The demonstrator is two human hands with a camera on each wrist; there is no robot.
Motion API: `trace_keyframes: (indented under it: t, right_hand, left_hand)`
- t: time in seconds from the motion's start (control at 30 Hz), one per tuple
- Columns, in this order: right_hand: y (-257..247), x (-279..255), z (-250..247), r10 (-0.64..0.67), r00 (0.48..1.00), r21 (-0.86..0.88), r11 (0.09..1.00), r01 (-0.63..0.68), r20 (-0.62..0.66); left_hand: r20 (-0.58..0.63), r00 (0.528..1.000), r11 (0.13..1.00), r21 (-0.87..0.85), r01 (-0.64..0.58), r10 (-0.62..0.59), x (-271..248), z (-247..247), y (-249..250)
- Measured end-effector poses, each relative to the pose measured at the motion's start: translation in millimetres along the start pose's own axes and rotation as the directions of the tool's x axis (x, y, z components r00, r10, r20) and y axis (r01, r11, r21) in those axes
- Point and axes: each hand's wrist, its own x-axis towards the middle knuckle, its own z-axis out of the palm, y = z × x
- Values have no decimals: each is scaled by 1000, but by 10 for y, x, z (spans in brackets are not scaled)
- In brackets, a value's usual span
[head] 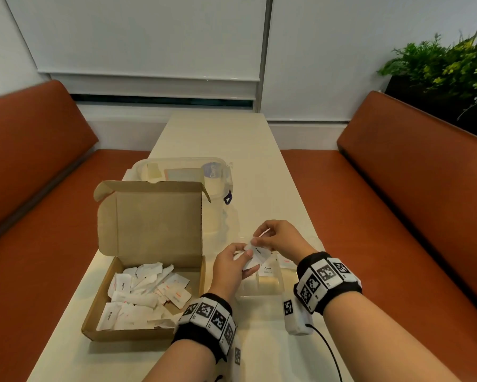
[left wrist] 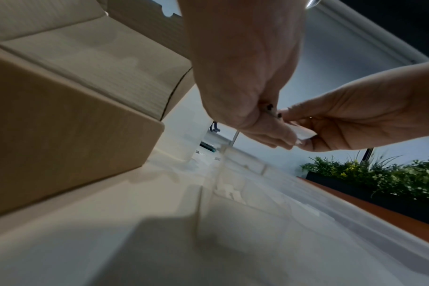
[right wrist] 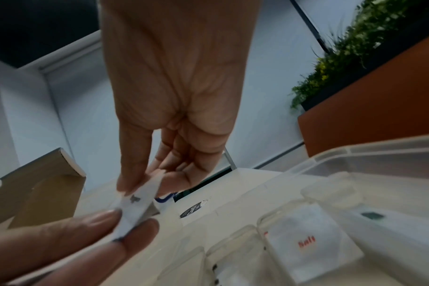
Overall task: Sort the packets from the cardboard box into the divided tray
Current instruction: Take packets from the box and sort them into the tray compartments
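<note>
Orange benches flank the pale table; a leafy plant stands at right.

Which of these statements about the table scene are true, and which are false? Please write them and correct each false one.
1. Both hands hold a pepper packet. True.
2. The cardboard box is closed. False: its lid stands open.
3. The divided tray holds no packets. False: a salt packet lies in one compartment.
4. Many packets remain in the box. True.
5. The right hand rests flat on the table. False: it pinches the packet with the left hand.
</note>
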Motion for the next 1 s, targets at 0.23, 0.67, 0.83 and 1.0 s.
trace_keyframes:
  t: [0.23, 0.67, 0.83, 1.0]
  right_hand:
    - [124, -58, -3, 55, 998, 7, 998, -55, 23]
    - [335, 67, 113, 109, 993, -627, 776, -65, 32]
    - [353, 80, 221, 59, 996, -780, 625, 21, 74]
    - [440, 34, 294, -18, 993, -803, 586, 107, 119]
  left_hand:
    - [-94, 994, 998, 27, -57, 59, 30, -68, -94]
    - [-142, 988, 996, 68, -58, 67, 102, -151, -222]
    - [-127, 989, 995, 79, -60, 70, 118, -169, -234]
    - [-112, 991, 994, 86, -67, 77, 129, -168, -230]
